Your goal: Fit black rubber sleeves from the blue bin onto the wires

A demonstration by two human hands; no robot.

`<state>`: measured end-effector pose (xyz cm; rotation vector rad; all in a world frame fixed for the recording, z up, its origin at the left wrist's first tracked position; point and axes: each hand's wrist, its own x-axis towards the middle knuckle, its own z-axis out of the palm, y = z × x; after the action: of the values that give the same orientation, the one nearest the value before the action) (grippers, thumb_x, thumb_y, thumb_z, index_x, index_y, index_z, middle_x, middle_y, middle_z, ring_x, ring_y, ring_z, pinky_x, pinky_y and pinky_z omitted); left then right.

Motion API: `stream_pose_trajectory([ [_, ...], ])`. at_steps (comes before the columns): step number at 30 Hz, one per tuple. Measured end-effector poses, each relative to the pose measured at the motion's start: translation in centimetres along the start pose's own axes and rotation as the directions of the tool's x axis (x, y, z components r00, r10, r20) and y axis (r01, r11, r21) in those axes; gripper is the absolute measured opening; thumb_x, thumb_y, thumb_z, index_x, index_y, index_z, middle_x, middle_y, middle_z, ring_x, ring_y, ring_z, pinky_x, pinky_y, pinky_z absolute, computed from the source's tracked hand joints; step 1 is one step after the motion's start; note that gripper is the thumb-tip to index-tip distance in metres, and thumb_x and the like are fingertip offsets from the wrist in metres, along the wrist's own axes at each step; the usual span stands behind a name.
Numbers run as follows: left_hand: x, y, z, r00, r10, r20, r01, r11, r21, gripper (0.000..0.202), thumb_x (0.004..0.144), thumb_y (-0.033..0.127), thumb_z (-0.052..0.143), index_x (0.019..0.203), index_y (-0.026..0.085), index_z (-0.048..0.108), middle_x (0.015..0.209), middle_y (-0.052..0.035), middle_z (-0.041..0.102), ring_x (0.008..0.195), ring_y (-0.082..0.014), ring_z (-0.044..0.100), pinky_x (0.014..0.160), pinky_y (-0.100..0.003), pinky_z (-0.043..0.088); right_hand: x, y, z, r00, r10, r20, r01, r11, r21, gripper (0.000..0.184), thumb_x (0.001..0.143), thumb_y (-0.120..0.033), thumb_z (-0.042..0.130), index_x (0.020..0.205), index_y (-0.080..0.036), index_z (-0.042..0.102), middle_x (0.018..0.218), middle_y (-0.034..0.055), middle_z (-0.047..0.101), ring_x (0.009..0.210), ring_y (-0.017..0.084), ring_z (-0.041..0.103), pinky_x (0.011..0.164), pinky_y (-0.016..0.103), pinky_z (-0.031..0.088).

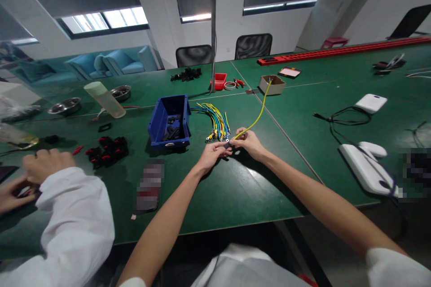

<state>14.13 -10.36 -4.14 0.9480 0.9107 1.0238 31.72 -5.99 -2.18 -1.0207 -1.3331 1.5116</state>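
Over the green table my left hand (211, 157) pinches a small dark piece (227, 145), perhaps a connector housing; my fingers hide part of it. My right hand (249, 143) is closed on a yellow wire (258, 117) close to its lower end, right beside that piece. From there the wire curves up and away to the right. Just beyond my hands lies a bundle of yellow, blue and green wires (217, 119) with metal ring terminals at the near ends. Left of the bundle stands a blue bin (152, 121) holding black parts (171, 132).
A co-worker's hands (47, 166) are at the far left. Black-and-red parts (107, 150) and a blurred-out flat object (148, 186) lie left of my arm. Behind are a red tray (220, 81), a small box (272, 86) and a metal pole (213, 31). White devices (362, 168) with cables sit right.
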Motion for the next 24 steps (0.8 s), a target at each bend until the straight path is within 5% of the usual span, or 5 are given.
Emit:
stream_pose_trajectory([
  [24,0.1,0.13,-0.14,0.999,-0.003,-0.049,0.002,1.0,-0.013,0.037,0.071,0.024,0.071,0.105,0.011,0.066,0.098,-0.0124,0.071,0.082,-0.015,0.067,0.075,-0.026,0.049,0.24,0.29,-0.19,0.999,-0.006,0.031,0.005,0.999,0.043,0.052,0.057,-0.031,0.08,0.093,-0.021,0.044,0.074,-0.0004,0.068,0.067,0.017,0.067,0.064,0.03,0.052],
])
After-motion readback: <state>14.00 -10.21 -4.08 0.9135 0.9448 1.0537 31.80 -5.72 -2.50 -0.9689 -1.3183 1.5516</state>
